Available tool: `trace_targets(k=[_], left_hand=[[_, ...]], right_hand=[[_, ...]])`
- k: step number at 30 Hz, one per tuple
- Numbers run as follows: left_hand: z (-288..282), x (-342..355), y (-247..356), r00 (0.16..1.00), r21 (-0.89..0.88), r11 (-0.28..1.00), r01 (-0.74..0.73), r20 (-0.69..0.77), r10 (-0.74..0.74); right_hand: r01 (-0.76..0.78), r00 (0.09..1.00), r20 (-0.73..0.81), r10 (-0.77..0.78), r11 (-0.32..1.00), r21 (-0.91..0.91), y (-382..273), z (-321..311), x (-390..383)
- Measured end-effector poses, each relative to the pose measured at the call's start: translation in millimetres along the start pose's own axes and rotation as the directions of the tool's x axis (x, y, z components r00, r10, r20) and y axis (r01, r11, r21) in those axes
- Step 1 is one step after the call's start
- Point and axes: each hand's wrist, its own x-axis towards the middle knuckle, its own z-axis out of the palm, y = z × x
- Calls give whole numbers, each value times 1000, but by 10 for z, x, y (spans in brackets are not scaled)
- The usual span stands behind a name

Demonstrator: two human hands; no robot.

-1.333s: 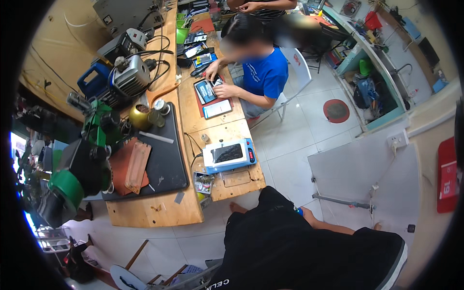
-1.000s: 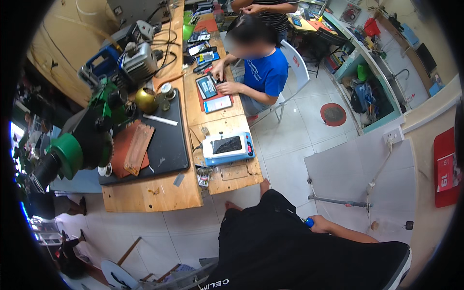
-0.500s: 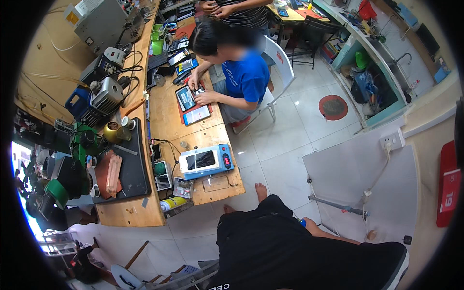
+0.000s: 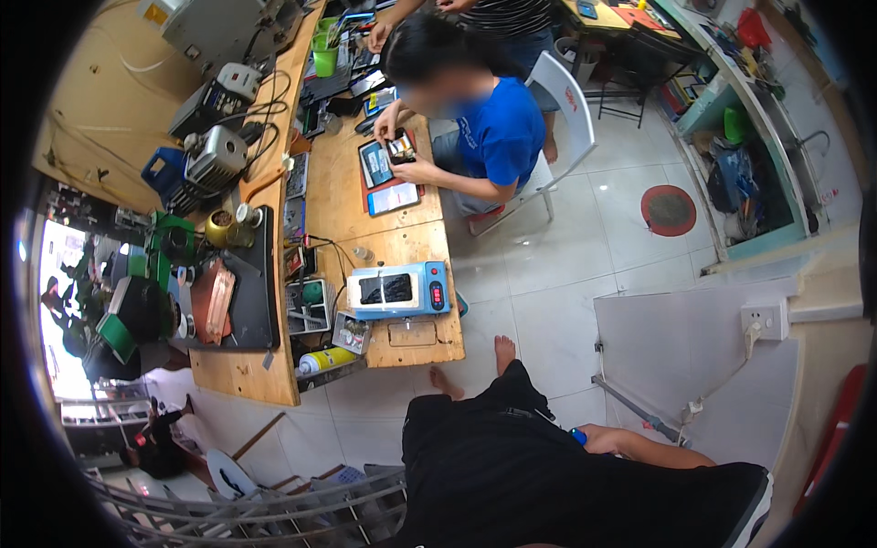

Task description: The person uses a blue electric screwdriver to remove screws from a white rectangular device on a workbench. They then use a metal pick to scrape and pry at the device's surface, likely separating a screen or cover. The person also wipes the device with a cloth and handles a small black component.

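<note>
My right hand (image 4: 600, 439) hangs beside my black shorts, its fingers closed around a small item with a blue end (image 4: 578, 437). Most of that item is hidden by the hand, and its kind cannot be made out. My left hand is out of sight. On the wooden bench in front of me sits a blue and white heating plate (image 4: 426, 275) with a red digital display. A dark phone screen (image 4: 385, 289) lies on it.
A seated person in a blue shirt (image 4: 508, 128) handles an opened phone (image 4: 401, 148) above another phone (image 4: 394, 199). Behind stands a person in a striped shirt (image 4: 507, 16). A yellow spray can (image 4: 327, 360) lies at the wooden bench's (image 4: 402, 239) near end. A white chair (image 4: 571, 119) stands right.
The view has shifted, so the bench sits differently in it and more of my right forearm shows. The seated person has raised the opened phone. The standing person's hands have moved apart.
</note>
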Motion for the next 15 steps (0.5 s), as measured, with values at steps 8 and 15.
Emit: trace_targets(k=[8, 15], left_hand=[[-611, -1037, -57, 959, 181, 981, -76, -256, 122], [-737, -458, 1573, 859, 129, 852, -508, 1, 512]], right_hand=[[153, 964, -140, -225, 905, -398, -456, -531, -114], [272, 863, -201, -463, 762, -587, -1166, -233, 362]])
